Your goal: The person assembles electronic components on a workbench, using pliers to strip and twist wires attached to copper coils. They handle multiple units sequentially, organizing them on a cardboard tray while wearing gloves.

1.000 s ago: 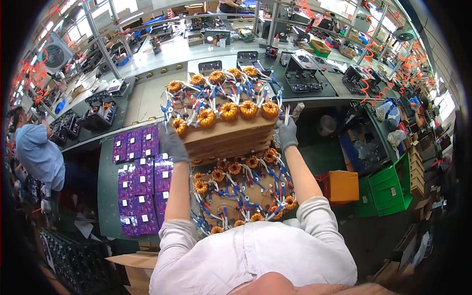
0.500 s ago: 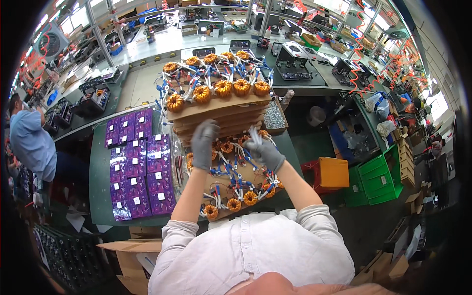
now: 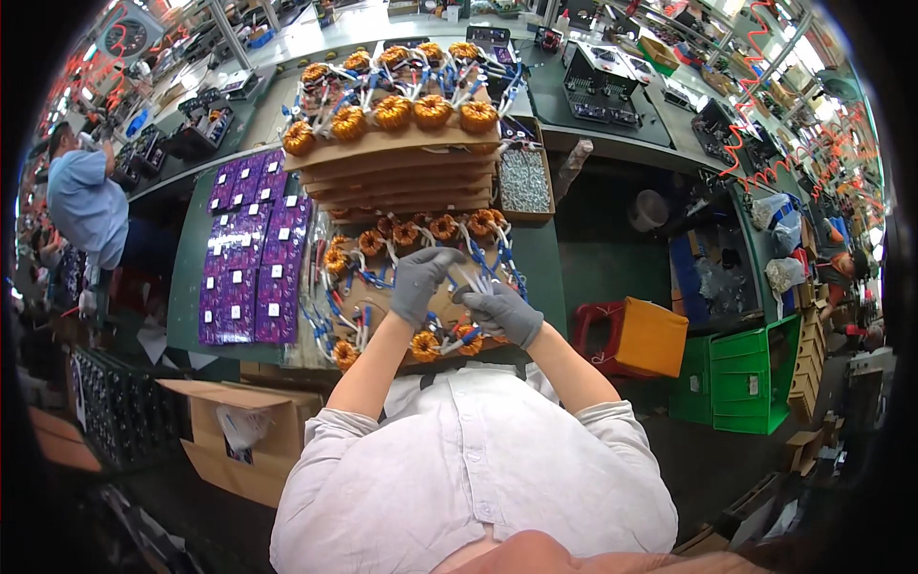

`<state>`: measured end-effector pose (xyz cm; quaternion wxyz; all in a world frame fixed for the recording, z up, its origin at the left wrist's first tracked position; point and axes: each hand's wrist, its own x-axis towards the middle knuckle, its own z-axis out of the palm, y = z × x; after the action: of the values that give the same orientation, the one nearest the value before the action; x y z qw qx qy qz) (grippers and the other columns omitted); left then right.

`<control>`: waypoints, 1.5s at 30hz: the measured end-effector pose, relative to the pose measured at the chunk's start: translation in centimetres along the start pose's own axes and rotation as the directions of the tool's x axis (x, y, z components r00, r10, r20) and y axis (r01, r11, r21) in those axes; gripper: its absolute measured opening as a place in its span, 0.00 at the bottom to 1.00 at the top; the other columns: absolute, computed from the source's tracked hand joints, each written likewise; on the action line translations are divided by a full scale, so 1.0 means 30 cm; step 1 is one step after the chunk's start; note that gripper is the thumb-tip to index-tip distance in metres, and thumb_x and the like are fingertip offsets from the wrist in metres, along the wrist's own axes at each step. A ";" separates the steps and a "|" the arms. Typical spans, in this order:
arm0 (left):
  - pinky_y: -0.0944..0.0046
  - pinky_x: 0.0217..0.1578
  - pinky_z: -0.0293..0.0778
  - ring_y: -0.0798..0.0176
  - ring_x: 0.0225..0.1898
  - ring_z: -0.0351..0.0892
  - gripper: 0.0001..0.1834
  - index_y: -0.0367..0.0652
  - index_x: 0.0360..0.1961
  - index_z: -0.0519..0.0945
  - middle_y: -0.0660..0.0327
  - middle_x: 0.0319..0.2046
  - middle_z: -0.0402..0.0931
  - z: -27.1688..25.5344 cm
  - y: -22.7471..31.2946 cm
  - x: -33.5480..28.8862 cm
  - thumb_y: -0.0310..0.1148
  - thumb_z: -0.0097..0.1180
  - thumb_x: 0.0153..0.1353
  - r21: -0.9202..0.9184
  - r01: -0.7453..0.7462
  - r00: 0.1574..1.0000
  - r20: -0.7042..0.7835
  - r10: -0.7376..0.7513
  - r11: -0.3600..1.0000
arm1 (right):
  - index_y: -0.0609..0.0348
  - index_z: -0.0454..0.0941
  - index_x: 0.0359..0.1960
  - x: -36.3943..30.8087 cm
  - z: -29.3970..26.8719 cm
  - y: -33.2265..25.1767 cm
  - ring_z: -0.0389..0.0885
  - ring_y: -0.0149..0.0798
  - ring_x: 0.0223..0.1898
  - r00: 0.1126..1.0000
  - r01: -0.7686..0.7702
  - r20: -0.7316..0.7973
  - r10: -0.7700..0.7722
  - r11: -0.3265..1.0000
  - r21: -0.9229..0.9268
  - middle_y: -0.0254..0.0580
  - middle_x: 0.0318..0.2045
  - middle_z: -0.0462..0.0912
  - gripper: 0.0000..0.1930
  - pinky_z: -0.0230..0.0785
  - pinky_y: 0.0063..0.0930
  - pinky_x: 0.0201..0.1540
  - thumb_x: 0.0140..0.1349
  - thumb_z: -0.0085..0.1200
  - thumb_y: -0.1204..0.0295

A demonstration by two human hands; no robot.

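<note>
Both hands wear grey gloves and hover over a cardboard sheet point(image 3: 387, 301) carrying copper-wound toroid coils point(image 3: 426, 345) with blue and white leads. My right hand point(image 3: 505, 312) is closed on several thin white strips point(image 3: 475, 278), which stick out from its fingertips toward the left hand. Beside it, my left hand point(image 3: 421, 287) has its fingers drawn together; anything between them is too small to make out. Behind the hands rises a stack of cardboard layers point(image 3: 397, 182), topped with more toroid coils point(image 3: 392, 113) and their leads.
Purple circuit boards point(image 3: 251, 273) lie in rows at the left. An open box of small metal parts point(image 3: 525, 180) stands right of the stack. Lower right are an orange-and-red stool point(image 3: 648, 337) and green crates point(image 3: 751, 373). A co-worker point(image 3: 86, 196) is at far left.
Both hands have come nearer my body and closer together, away from the stack. The view has shifted, so the stack appears higher. The right hand still holds the white strips.
</note>
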<state>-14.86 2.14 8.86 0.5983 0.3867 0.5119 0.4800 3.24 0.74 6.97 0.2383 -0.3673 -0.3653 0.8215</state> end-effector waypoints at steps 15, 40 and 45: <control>0.75 0.19 0.59 0.77 0.17 0.63 0.11 0.41 0.33 0.82 0.69 0.16 0.69 0.332 -0.243 -0.069 0.38 0.55 0.60 -0.159 0.004 0.976 -0.213 -0.038 0.987 | 0.57 0.72 0.35 -0.128 -0.389 0.012 0.52 0.17 0.10 0.940 -0.298 0.227 0.254 0.936 0.186 0.27 0.19 0.69 0.11 0.44 0.13 0.10 0.64 0.50 0.61; 0.68 0.37 0.74 0.67 0.34 0.78 0.22 0.37 0.50 0.74 0.57 0.37 0.79 0.502 -0.526 -0.044 0.34 0.60 0.54 0.365 0.034 0.891 -0.433 0.138 0.931 | 0.62 0.79 0.28 -0.083 -0.610 0.010 0.69 0.23 0.23 0.933 0.110 -0.238 -0.268 0.846 -0.521 0.30 0.21 0.76 0.07 0.62 0.19 0.27 0.49 0.61 0.72; 0.69 0.36 0.74 0.68 0.32 0.78 0.20 0.36 0.46 0.77 0.57 0.34 0.80 0.503 -0.535 -0.055 0.35 0.61 0.54 0.400 0.037 0.900 -0.412 0.144 0.916 | 0.62 0.79 0.25 -0.033 -0.617 -0.013 0.69 0.24 0.23 0.965 0.068 -0.172 -0.195 0.828 -0.557 0.31 0.20 0.75 0.07 0.62 0.20 0.27 0.48 0.60 0.72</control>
<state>2.84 -2.90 -3.39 0.3642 0.3981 0.7076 0.4562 18.30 8.20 -0.87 0.2194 -0.4830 -0.5798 0.6184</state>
